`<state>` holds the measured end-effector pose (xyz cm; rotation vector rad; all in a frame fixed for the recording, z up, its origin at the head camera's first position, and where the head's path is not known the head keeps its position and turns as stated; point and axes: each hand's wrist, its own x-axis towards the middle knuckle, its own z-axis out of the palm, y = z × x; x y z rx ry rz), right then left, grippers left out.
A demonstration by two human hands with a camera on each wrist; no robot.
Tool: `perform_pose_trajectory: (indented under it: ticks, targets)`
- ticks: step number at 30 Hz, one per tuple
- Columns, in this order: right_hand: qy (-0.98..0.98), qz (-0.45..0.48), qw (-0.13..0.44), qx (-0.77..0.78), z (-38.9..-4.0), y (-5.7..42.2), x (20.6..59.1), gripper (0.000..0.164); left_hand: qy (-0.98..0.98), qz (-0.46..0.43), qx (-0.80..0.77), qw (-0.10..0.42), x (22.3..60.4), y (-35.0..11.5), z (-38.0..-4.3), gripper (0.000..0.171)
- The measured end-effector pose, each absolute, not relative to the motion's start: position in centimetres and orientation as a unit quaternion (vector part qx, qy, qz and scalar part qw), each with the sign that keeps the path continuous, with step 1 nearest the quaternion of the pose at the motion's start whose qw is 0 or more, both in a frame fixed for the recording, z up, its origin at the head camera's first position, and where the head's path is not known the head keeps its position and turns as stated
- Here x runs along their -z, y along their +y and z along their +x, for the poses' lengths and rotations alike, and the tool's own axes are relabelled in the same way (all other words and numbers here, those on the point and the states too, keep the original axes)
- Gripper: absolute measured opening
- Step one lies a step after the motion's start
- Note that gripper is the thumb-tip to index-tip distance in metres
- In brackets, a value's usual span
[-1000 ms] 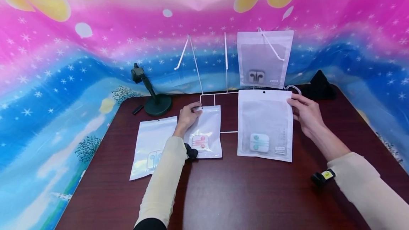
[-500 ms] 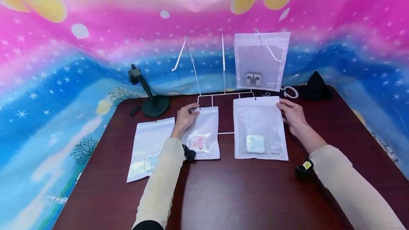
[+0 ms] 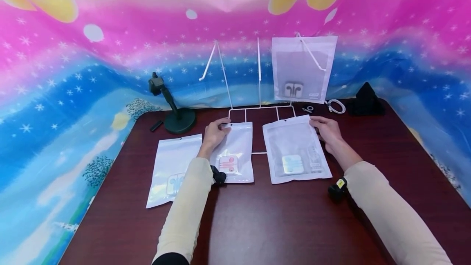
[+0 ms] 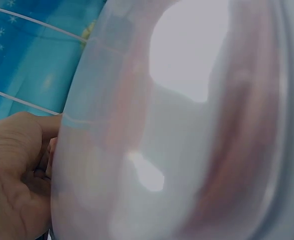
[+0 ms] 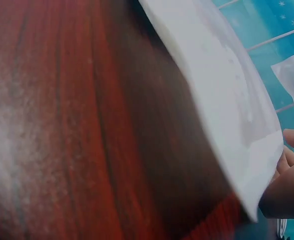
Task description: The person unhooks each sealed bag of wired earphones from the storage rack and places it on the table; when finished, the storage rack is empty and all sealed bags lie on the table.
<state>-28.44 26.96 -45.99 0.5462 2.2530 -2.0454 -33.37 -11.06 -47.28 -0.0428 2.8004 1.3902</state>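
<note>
My left hand [image 3: 215, 133] pinches the top left corner of a white zip bag with pink earphones [image 3: 239, 142] in a small square case. In the left wrist view that glossy bag [image 4: 182, 130] fills most of the picture, blurred, beside the hand [image 4: 16, 170]. At the right, my right hand [image 3: 328, 132] grips the top right corner of a larger white zip bag with pale green earphones [image 3: 290, 140], tilted slightly. Its edge and corner [image 5: 227, 95] show in the right wrist view, fingers [image 5: 292, 177] at the corner.
A third white bag with blue earphones [image 3: 173, 154] lies at the left, partly under my left sleeve. Behind stands a white wire rack [image 3: 259, 108] with hooks; one bag with dark earphones [image 3: 301, 62] hangs there. A black stand [image 3: 179, 120] and a cable [image 3: 336, 106] are at the back.
My right hand has moved left and slightly down, bringing the bag with green earphones lower and tilting it. The left hand keeps its hold on the bag with pink earphones.
</note>
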Motion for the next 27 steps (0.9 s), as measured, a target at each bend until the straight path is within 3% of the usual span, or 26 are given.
perform_pose_trajectory:
  ticks: [15,27]
  targets:
    - [0.728,0.172,-0.039,0.662,-28.3,27.9,46.2,0.038,0.897,-0.014,-0.442,0.014,47.7,-11.2,-33.0,0.037]
    - [0.666,0.168,-0.061,0.724,-28.2,30.4,44.7,0.043,0.898,-0.016,-0.440,0.006,47.3,-10.9,-33.2,0.037]
